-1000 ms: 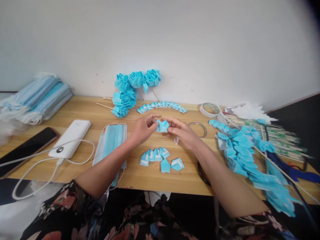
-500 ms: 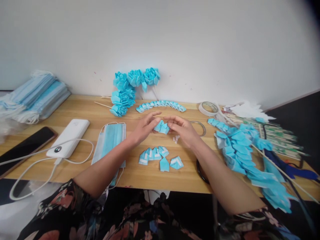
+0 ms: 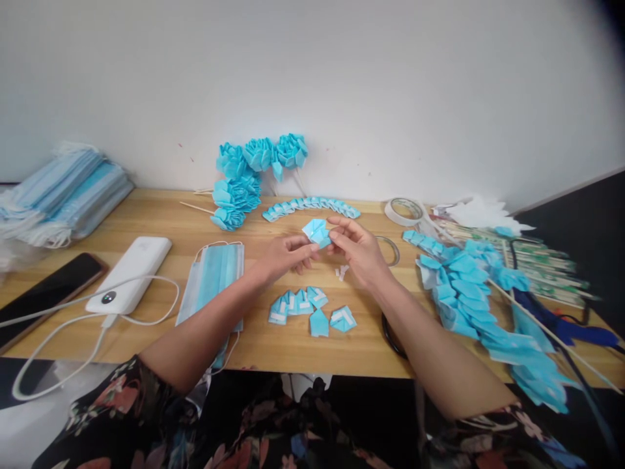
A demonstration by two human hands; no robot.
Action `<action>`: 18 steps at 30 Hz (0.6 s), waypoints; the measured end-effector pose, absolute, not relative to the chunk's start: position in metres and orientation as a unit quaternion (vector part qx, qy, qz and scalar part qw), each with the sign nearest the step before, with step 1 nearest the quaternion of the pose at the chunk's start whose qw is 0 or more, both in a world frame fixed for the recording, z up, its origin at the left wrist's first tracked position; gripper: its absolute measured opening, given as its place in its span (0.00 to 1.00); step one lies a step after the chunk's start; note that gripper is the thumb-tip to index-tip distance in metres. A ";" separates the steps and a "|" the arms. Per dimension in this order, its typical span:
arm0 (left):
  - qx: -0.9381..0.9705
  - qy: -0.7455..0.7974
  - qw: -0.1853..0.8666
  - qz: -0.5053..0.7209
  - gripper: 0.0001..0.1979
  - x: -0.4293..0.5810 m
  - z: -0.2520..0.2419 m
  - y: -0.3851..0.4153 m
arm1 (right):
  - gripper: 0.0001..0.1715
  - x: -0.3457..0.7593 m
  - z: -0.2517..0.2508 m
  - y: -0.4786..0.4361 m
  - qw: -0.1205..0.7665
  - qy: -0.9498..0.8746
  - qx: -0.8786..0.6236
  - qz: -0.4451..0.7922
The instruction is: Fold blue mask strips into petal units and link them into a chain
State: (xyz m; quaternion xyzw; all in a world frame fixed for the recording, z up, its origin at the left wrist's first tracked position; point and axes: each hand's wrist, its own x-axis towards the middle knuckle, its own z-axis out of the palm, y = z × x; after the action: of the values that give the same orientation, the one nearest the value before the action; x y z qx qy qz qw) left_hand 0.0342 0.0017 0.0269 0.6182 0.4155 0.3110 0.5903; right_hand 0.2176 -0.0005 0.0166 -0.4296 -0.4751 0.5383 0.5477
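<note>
My right hand (image 3: 359, 249) pinches a small folded piece of light-blue mask fabric (image 3: 316, 231) between thumb and fingers, above the table. At the piece's lower left edge, my left hand (image 3: 289, 255) has its thumb against it, with fingers curled behind; their exact grip is partly hidden. Closer to me lies a short row of joined folded pieces (image 3: 299, 303) with white tape strips. Beside that row are a single folded piece (image 3: 319, 323) and another with tape on it (image 3: 344, 318). Small white paper scraps (image 3: 342, 271) lie below my right hand.
Blue fabric flowers on sticks (image 3: 258, 156) stand at the back, near a curved strip of folded pieces (image 3: 312, 206). Left are a face mask (image 3: 215, 273), power bank (image 3: 131, 273), phone (image 3: 53, 293) and mask stack (image 3: 73, 192). Tape roll (image 3: 405, 212) and blue fabric strips (image 3: 463, 286) lie right.
The folded piece has been raised and turned in my right hand. My left hand has dropped from its upper left side to its lower edge. The view has shifted slightly.
</note>
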 end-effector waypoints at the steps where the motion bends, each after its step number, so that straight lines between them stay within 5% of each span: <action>1: 0.615 0.418 0.590 0.315 0.20 0.034 0.027 0.002 | 0.23 0.217 0.017 -0.001 0.546 -0.478 -0.433 0.534; 18: 0.591 0.450 0.566 0.357 0.08 0.034 0.023 0.003 | 0.26 0.216 0.018 -0.004 0.504 -0.499 -0.429 0.559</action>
State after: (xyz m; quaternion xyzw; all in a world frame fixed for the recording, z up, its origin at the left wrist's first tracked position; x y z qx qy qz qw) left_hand 0.0343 0.0030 0.0235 0.5912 0.4504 0.3565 0.5662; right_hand 0.2163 -0.0037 0.0185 -0.4289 -0.4989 0.5593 0.5043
